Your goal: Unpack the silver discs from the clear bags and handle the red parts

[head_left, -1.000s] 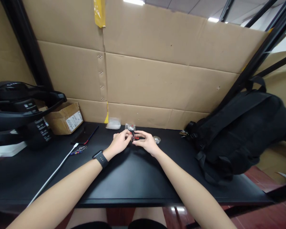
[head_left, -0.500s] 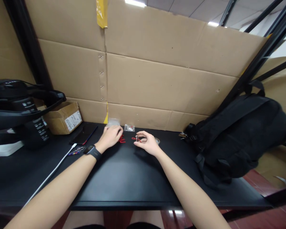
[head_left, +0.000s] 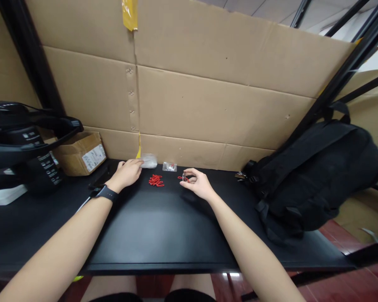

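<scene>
Left hand (head_left: pixel 128 172) moved left | apparently touching bag (head_left: pixel 150 161) | right hand (head_left: pixel 200 185) pinches red cord (head_left: pixel 187 179)

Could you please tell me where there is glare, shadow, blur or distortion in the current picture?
Head view: soft sheen on the table, bright reflections on the floor; head view: faint shadow below the right hand, and the item it holds is too small to make out; head view: the posts lean outward, likely wide-lens distortion.
</scene>
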A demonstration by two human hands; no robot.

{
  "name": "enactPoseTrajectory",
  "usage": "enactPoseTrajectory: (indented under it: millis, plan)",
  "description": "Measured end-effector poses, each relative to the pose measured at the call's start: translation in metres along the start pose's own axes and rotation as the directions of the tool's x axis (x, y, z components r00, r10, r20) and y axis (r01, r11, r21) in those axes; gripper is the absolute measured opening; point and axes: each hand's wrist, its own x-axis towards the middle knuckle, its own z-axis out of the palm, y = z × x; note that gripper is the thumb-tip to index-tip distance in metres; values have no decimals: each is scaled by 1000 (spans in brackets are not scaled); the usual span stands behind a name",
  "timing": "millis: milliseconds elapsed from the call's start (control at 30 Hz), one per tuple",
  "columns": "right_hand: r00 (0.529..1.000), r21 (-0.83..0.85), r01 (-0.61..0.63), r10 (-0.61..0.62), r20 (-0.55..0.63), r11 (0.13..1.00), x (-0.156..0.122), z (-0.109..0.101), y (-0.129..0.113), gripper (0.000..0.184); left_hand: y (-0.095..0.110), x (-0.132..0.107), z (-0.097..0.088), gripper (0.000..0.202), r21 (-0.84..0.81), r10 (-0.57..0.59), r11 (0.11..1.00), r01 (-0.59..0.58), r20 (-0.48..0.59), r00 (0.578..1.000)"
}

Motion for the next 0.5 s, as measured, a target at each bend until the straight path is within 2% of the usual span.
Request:
enactPoseTrajectory:
  millis: [133,233,400,500]
  plan:
    - [998,-54,11,-15,-59,998,1,-7,-4,50,10,0,-17,32,12,86,996,-85,-203,975]
    - [987,-108,13,-30,-155,994,4,-13,-5,46,33,-3,-23,31,21,150,988,-150,-290,945]
    - [964,-204,11,-65,-259,979,9,-26,1,43,90,-15,-18,26,-132,299,925,-356,-322,898]
    - [958,-211,21,-80,-275,977,11,-31,3,42,121,-27,-11,18,-244,458,837,-490,-177,871]
